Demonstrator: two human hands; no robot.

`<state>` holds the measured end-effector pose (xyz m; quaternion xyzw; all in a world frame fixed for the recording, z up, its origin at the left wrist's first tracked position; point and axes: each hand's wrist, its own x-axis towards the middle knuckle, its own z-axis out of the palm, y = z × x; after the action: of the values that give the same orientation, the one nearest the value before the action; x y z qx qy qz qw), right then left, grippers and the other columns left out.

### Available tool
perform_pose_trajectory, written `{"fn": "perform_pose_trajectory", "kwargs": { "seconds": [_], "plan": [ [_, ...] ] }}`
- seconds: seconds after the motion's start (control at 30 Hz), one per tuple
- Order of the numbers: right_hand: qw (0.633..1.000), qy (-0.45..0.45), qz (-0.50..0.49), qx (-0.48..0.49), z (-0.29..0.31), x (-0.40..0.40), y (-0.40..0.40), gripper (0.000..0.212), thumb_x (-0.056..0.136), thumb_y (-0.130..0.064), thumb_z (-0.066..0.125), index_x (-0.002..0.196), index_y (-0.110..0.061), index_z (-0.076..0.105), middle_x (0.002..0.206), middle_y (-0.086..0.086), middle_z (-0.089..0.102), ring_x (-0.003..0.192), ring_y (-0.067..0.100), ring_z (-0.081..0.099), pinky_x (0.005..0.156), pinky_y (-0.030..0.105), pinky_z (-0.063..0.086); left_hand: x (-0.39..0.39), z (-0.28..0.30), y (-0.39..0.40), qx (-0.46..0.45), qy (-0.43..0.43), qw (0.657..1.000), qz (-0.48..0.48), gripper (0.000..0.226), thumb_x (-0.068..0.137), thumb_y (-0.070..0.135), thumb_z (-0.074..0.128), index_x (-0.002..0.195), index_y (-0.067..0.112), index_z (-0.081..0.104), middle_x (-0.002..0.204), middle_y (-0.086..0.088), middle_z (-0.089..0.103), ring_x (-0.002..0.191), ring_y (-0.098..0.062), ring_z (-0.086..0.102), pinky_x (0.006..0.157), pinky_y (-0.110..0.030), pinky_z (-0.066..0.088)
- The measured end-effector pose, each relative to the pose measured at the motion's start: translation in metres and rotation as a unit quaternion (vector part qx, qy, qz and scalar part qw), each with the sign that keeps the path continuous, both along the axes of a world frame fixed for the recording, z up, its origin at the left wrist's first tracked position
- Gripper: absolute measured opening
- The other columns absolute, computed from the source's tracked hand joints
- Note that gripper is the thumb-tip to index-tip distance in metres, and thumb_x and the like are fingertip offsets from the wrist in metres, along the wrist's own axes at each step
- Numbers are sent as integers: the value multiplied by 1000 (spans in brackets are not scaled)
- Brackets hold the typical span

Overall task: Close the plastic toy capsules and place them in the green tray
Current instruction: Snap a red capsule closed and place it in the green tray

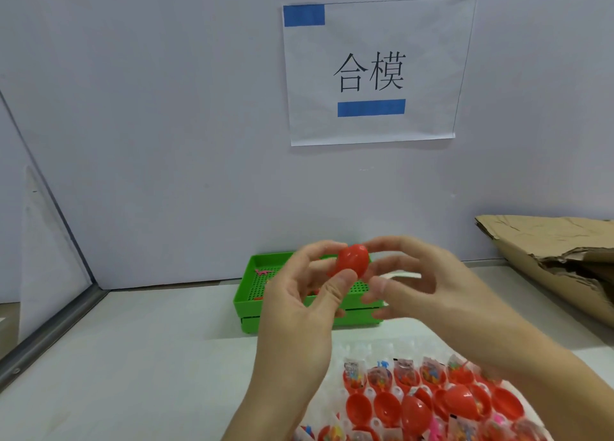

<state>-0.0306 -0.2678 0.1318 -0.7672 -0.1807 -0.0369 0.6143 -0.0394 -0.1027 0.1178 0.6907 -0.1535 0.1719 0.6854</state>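
Red capsule (351,261) pinched by left hand (300,302), thumb under; right hand (417,286) fingertips alongside, contact unclear. Prob. light, rigid, slick shell: grip at seam, over green tray (247,296).

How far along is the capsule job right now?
Early on. The green tray shows only small bits; most of its floor is hidden behind the hands. In hand: a red capsule, apparently closed, pinched between left hand and right hand above the tray. Left: many open capsule halves near the front.
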Motion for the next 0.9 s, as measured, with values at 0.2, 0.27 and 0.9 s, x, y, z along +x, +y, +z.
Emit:
{"fn": "perform_pose_trajectory", "kwargs": {
  "seconds": [0.2,0.27,0.9],
  "plan": [
    [971,102,139,163,-1,1,2,38,85,-46,68,101,-13,77,99,13,75,90,28,74,75,30,59,0,-1,-1,72,-71,994,34,20,83,20,72,96,36,74,92,17,70,89,-6,63,75,-24,53],
    [979,80,107,155,-4,2,4,33,82,-44,73,100,-16,79,96,11,77,91,23,75,77,24,58,-1,-2,-2,100,-78,991,43,22,85,17,73,98,35,72,97,16,68,95,-9,63,79,-28,55],
    [995,-96,-13,21,-6,-7,19,23,94,0,61,97,-16,77,91,-1,78,92,13,74,88,30,58,-5,-4,-8,62,-93,993,-25,34,84,41,63,115,29,70,101,16,75,99,-5,71,86,-17,54]
  ]
}}
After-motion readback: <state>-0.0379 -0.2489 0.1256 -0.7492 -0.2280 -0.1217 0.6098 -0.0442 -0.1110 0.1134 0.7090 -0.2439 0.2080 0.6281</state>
